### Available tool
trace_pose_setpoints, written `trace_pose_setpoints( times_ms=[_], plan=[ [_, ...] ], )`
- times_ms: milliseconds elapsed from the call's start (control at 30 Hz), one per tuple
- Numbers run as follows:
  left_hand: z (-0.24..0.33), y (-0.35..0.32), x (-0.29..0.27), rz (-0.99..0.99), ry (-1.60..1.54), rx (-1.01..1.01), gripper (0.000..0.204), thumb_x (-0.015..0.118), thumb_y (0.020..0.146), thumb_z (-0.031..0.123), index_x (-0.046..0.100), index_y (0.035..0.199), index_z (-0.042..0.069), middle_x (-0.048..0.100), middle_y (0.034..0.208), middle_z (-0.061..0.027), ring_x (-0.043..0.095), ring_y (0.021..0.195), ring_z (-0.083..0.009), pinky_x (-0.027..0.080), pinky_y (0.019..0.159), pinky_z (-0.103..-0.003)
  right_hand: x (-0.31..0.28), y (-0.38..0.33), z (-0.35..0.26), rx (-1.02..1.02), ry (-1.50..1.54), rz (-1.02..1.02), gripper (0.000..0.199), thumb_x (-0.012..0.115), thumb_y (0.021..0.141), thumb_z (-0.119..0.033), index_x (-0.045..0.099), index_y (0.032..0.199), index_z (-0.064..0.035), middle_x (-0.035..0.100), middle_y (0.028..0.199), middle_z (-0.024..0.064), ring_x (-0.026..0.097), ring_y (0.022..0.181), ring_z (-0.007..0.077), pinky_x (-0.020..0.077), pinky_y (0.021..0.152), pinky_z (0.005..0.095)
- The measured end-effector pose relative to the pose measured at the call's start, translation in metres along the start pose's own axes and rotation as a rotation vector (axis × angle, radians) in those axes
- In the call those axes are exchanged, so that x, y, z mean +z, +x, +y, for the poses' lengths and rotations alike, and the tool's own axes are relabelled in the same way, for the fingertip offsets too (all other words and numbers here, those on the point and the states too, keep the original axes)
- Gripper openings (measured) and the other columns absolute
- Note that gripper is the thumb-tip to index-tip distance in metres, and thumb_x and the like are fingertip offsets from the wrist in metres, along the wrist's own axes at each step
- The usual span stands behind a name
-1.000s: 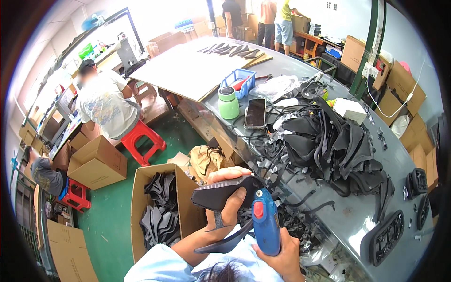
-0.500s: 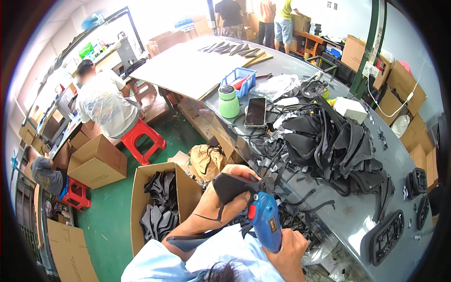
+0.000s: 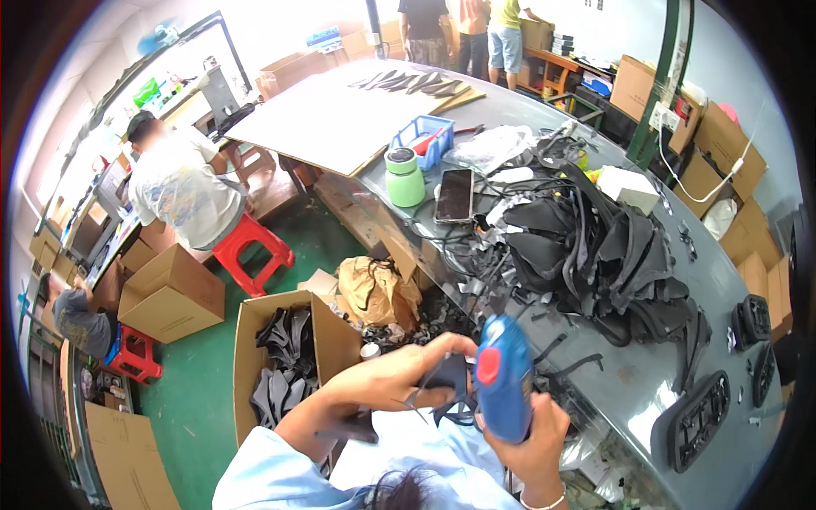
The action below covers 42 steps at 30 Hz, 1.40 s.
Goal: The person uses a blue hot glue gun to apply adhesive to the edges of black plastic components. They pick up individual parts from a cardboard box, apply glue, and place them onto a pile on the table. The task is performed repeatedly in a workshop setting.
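My right hand (image 3: 537,446) is closed round a blue handheld power tool (image 3: 507,395) with a red button. The tool stands nearly upright, and its working tip is hidden. Just left of it, my left hand (image 3: 378,378) grips a dark grey padded piece (image 3: 449,374) with thin strips trailing from it. Part of the piece is covered by the fingers. Tool and piece are very close together; whether they touch I cannot tell. Left of my forearm, an open cardboard box (image 3: 338,340) contains several similar dark pieces (image 3: 280,391).
On the grey table (image 3: 629,374) lies a big heap of dark pieces (image 3: 586,263). A phone (image 3: 455,195), a green bottle (image 3: 405,178) and a blue basket (image 3: 436,153) stand behind it. Black moulded trays (image 3: 693,421) lie at right. A seated person (image 3: 183,187) works at left.
The tool has shifted right and slightly up, turning more upright. My left hand has lowered and turned, and the dark piece now shows less of its surface.
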<state>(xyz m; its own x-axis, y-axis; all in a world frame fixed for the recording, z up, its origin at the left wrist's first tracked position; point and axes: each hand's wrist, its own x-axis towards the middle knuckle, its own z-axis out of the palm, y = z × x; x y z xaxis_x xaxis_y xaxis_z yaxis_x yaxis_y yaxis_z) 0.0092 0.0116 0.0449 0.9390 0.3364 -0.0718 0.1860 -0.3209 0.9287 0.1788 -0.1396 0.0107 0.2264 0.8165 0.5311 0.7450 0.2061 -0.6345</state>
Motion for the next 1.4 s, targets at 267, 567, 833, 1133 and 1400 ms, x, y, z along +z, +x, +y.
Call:
trace_pose_setpoints(
  times_ms=[267, 567, 833, 1133, 1400],
  plan=[
    [-0.062, -0.002, 0.048, -0.220, -0.912, -0.212, 0.061, 0.056, 0.088, 0.030, 0.030, 0.133, -0.002, 0.050, 0.119, -0.0122, 0.048, 0.111, -0.0183, 0.039, 0.094, -0.035, -0.009, 0.024, 0.015, 0.506, 0.669, -0.111, 0.033, 0.074, 0.067, -0.011, 0.056, 0.093, -0.0010, 0.060, 0.073, 0.0020, 0.054, 0.067, 0.0073, 0.0457, 0.063, 0.0236],
    [-0.036, 0.015, 0.079, 0.429, -1.358, 0.053, 0.055, 0.060, 0.082, 0.024, 0.039, 0.127, -0.001, 0.052, 0.117, -0.0136, 0.053, 0.106, -0.0214, 0.041, 0.092, -0.035, 0.007, 0.021, 0.014, 0.518, 0.576, 0.137, 0.034, 0.077, 0.068, -0.011, 0.053, 0.090, -0.0024, 0.057, 0.070, 0.0019, 0.054, 0.060, 0.0102, 0.0461, 0.059, 0.0246],
    [-0.019, -0.013, 0.011, 0.894, -0.996, 0.026, 0.028, 0.054, 0.079, 0.016, 0.055, 0.099, -0.004, 0.061, 0.092, -0.0125, 0.060, 0.086, -0.0196, 0.047, 0.081, -0.032, 0.012, -0.027, 0.032, 0.095, -0.154, -0.138, 0.037, 0.078, 0.058, -0.019, 0.046, 0.071, -0.0049, 0.051, 0.056, 0.0092, 0.054, 0.049, 0.0282, 0.0414, 0.048, 0.0356],
    [-0.004, -0.024, 0.001, 0.843, -0.830, 0.062, 0.027, 0.055, 0.078, 0.013, 0.055, 0.099, -0.004, 0.061, 0.094, -0.0147, 0.061, 0.085, -0.0191, 0.049, 0.077, -0.030, 0.017, -0.032, 0.024, 0.005, -0.190, -0.215, 0.035, 0.076, 0.055, -0.016, 0.044, 0.065, -0.0062, 0.049, 0.056, 0.0081, 0.052, 0.049, 0.0269, 0.0383, 0.049, 0.0357],
    [-0.013, -0.026, 0.008, 0.750, -0.646, 0.032, 0.025, 0.060, 0.077, 0.007, 0.057, 0.100, -0.004, 0.062, 0.096, -0.0139, 0.061, 0.087, -0.0177, 0.048, 0.079, -0.029, 0.023, -0.033, 0.017, -0.007, -0.176, -0.221, 0.035, 0.076, 0.052, -0.017, 0.049, 0.071, -0.0047, 0.052, 0.057, 0.0096, 0.053, 0.052, 0.0297, 0.0398, 0.050, 0.0391]
  ],
)
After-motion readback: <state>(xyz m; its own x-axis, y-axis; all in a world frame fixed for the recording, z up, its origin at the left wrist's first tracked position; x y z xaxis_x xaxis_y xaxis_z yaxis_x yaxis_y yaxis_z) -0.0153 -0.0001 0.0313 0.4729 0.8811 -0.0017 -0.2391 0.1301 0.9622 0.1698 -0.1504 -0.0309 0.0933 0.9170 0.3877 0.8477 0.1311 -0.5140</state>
